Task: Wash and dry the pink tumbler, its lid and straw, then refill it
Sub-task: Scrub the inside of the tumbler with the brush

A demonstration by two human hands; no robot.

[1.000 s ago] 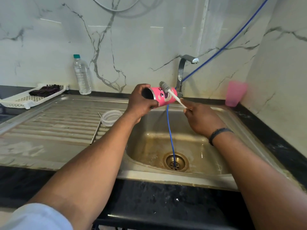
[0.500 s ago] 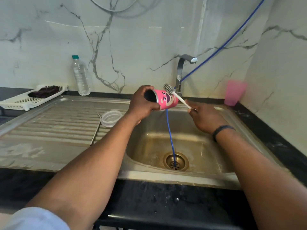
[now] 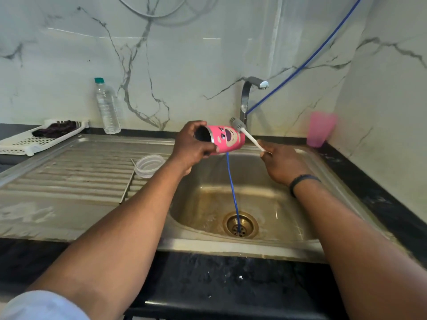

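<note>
- A person stands at a steel sink (image 3: 242,247), both bare arms reaching forward over the basin
- The left hand (image 3: 193,146) grips a pink tumbler (image 3: 227,139) by its open end, fingers and thumb curled round the rim
- The tumbler lies on its side in the air above the basin, dark mouth facing left, a cartoon bear face on its pink wall
- The right hand (image 3: 280,163) pinches the white handle of a small brush (image 3: 246,133), fingers closed round the handle's lower end
- The brush's grey bristle head touches the tumbler's upper far edge, near its base
- A curved metal tap (image 3: 248,98) rises behind the tumbler
- A thin blue hose (image 3: 233,192) comes down along the wall, passes behind the tumbler and runs into the drain
- A clear round lid (image 3: 149,166) rests on the ribbed draining board, left of the basin, with a thin straw (image 3: 127,188) lying just beside it
- A clear water bottle (image 3: 106,107) with a green cap stands upright at the back wall
- A white plastic tray (image 3: 27,144) holding a dark cloth sits at far left
- A pink plastic cup (image 3: 320,129) stands in the right back corner
- A dark band circles the right wrist
</note>
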